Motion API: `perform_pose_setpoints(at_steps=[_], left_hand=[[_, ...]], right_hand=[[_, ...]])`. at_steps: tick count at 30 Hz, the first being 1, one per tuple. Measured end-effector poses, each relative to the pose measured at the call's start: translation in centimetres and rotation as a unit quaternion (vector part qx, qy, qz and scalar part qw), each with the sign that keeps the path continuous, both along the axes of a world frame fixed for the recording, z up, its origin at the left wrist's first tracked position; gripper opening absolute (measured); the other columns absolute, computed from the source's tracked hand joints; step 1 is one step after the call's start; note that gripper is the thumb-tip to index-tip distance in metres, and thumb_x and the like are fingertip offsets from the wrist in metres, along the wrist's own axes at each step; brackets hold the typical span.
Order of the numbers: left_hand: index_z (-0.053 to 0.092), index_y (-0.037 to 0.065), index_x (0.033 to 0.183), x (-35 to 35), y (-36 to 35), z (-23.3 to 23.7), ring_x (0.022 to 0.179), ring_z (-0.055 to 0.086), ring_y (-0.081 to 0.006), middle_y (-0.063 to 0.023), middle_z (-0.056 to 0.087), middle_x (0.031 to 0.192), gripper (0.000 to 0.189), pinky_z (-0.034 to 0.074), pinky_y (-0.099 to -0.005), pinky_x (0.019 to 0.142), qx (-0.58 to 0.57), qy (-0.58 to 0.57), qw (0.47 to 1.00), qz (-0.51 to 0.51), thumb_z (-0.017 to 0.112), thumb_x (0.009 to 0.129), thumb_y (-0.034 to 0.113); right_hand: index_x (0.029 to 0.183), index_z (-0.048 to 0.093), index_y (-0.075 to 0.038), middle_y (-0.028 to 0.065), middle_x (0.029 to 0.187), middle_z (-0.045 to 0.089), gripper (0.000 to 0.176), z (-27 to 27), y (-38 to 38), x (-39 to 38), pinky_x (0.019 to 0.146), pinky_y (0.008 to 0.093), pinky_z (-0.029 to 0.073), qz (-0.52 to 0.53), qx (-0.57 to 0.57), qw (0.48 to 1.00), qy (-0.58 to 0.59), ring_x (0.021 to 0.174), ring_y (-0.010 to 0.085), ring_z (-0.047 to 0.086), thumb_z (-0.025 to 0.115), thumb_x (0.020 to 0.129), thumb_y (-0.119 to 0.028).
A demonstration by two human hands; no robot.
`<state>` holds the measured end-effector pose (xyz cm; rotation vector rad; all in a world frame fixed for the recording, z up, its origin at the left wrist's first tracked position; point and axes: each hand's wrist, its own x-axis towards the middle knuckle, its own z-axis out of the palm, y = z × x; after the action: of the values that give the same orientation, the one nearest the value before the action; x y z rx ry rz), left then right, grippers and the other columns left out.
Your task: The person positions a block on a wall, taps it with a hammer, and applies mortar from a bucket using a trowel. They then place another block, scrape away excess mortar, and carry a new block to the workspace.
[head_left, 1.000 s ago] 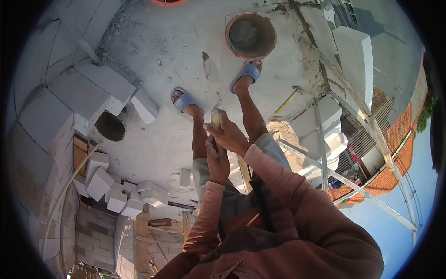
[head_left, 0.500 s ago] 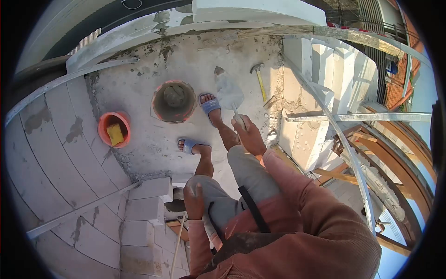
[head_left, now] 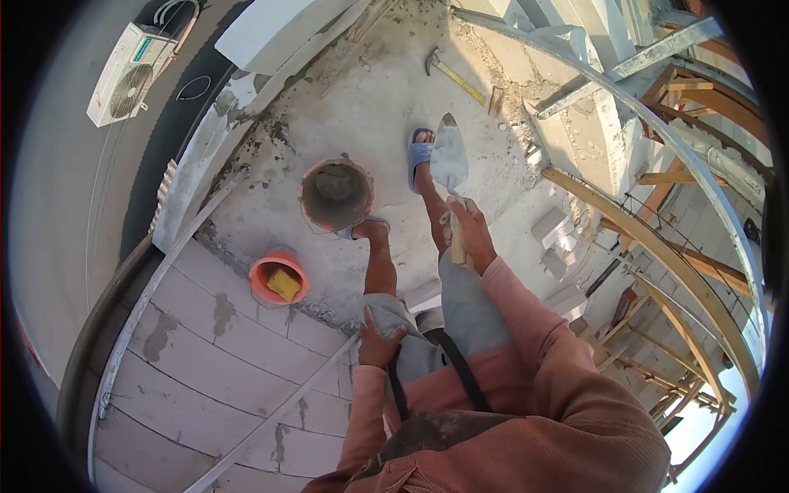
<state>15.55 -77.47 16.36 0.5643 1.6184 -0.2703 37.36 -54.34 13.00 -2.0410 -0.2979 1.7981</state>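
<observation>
My right hand [head_left: 470,232] is closed around the wooden handle of a pointed trowel [head_left: 449,156]. The trowel's grey blade points away from me, beside my right foot in its blue sandal [head_left: 420,156]. My left hand [head_left: 380,338] lies on my left trouser leg near the knee, thumb apart from the fingers, with no tool in it. By my left foot stands a large bucket [head_left: 368,182] with grey mortar [head_left: 335,182] in the bottom. A smaller orange bucket [head_left: 265,289] nearby holds a yellow sponge [head_left: 283,284].
A hammer [head_left: 456,78] with a yellow handle lies on the concrete floor [head_left: 374,107]. Pale block walls [head_left: 238,361] rise at the left, crossed by a metal bar [head_left: 279,411]. Metal and wooden beams [head_left: 649,205] stand at the right. An air conditioner unit [head_left: 131,76] is beyond the low wall.
My view has turned and my legs have stepped, so the buckets appear farther right. The trowel stays in my right hand, and my left hand is still on my leg.
</observation>
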Motion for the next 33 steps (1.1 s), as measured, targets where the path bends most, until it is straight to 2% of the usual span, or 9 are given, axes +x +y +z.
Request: perform_pose_setpoints(at_steps=[3, 4, 9, 14, 20, 24, 26, 28, 33], left_hand=[[0.001, -0.007, 0.158, -1.4, -0.7, -2.0, 0.146, 0.035, -0.0453, -0.0388, 0.031, 0.155, 0.133, 0.033, -0.0433, 0.119, 0.02, -0.021, 0.999, 0.039, 0.082, 0.074, 0.056], [0.002, 0.002, 0.161, -1.3, -0.7, -2.0, 0.134, 0.049, -0.0511, -0.0409, 0.038, 0.148, 0.131, 0.043, -0.0487, 0.11, 0.053, -0.003, 0.999, 0.01, 0.078, 0.073, 0.063], [0.001, 0.006, 0.162, 0.9, 4.4, -1.0, 0.128, 0.053, -0.0518, -0.0383, 0.044, 0.145, 0.13, 0.044, -0.0515, 0.108, -0.034, 0.039, 0.993, -0.105, 0.077, 0.074, 0.063], [-0.004, 0.014, 0.162, 4.9, 7.6, -1.8, 0.122, 0.057, -0.0528, -0.0347, 0.048, 0.14, 0.127, 0.047, -0.0566, 0.102, -0.114, 0.081, 0.968, -0.209, 0.074, 0.076, 0.066], [-0.004, 0.015, 0.162, 8.4, 9.8, -1.7, 0.115, 0.06, -0.0533, -0.033, 0.048, 0.138, 0.127, 0.05, -0.0583, 0.095, -0.171, 0.117, 0.945, -0.253, 0.072, 0.076, 0.069], [-0.002, 0.014, 0.162, 9.3, 9.9, -2.0, 0.11, 0.063, -0.0522, -0.0329, 0.05, 0.134, 0.128, 0.051, -0.0595, 0.091, -0.18, 0.137, 0.944, -0.239, 0.073, 0.074, 0.069], [-0.001, 0.014, 0.162, 10.2, 10.6, -2.0, 0.107, 0.064, -0.0516, -0.032, 0.051, 0.131, 0.128, 0.051, -0.0595, 0.089, -0.188, 0.147, 0.94, -0.246, 0.073, 0.074, 0.07], [0.0, 0.012, 0.162, 10.9, 11.0, -2.2, 0.103, 0.066, -0.0503, -0.0316, 0.052, 0.125, 0.128, 0.052, -0.0595, 0.086, -0.188, 0.158, 0.934, -0.259, 0.073, 0.074, 0.07], [0.0, 0.01, 0.161, 12.0, 11.9, -2.2, 0.11, 0.062, -0.0541, -0.0342, 0.051, 0.13, 0.13, 0.052, -0.0604, 0.089, -0.22, 0.156, 0.936, -0.227, 0.075, 0.072, 0.067]], right_hand=[[0.114, 0.053, -0.003, 0.0058, 0.08, 0.061, 0.041, -2.4, -0.4, 0.4, 0.049, 0.0274, 0.047, -0.008, 0.017, 1.0, -0.001, 0.057, 0.011, 0.058, 0.066, 0.097, -0.038], [0.115, 0.053, -0.003, 0.0062, 0.081, 0.062, 0.042, -2.7, -0.8, 0.4, 0.05, 0.0272, 0.047, -0.007, 0.027, 1.0, -0.001, 0.058, 0.0108, 0.059, 0.066, 0.097, -0.039], [0.12, 0.052, 0.0, 0.0069, 0.082, 0.063, 0.048, -4.4, 2.6, 2.0, 0.056, 0.028, 0.047, 0.014, 0.124, 0.992, -0.014, 0.064, 0.0106, 0.058, 0.065, 0.097, -0.04], [0.127, 0.054, -0.006, 0.0035, 0.091, 0.061, 0.044, -14.0, 7.9, 4.4, 0.068, 0.029, 0.048, -0.006, 0.062, 0.997, 0.056, 0.074, 0.0113, 0.056, 0.065, 0.099, -0.038], [0.128, 0.052, -0.005, 0.0081, 0.089, 0.062, 0.046, -27.3, 20.1, 2.3, 0.072, 0.0325, 0.049, -0.054, 0.224, 0.972, 0.051, 0.077, 0.0145, 0.06, 0.064, 0.098, -0.038], [0.13, 0.05, -0.001, 0.0144, 0.098, 0.064, 0.046, -34.3, 30.1, -1.0, 0.082, 0.0372, 0.049, -0.046, 0.301, 0.95, -0.06, 0.089, 0.0243, 0.062, 0.065, 0.097, -0.031], [0.129, 0.05, 0.001, 0.0194, 0.106, 0.064, 0.047, -35.5, 34.6, -2.1, 0.086, 0.0402, 0.049, -0.097, 0.312, 0.945, -0.013, 0.096, 0.0313, 0.063, 0.068, 0.095, -0.026], [0.13, 0.049, 0.002, 0.0221, 0.11, 0.063, 0.048, -35.6, 38.3, -2.9, 0.09, 0.0412, 0.048, -0.109, 0.338, 0.934, -0.029, 0.101, 0.0347, 0.063, 0.069, 0.094, -0.024], [0.129, 0.049, 0.004, 0.0254, 0.115, 0.061, 0.051, -39.0, 42.7, -5.2, 0.096, 0.0425, 0.046, -0.125, 0.424, 0.893, -0.081, 0.108, 0.0389, 0.061, 0.072, 0.092, -0.02]])
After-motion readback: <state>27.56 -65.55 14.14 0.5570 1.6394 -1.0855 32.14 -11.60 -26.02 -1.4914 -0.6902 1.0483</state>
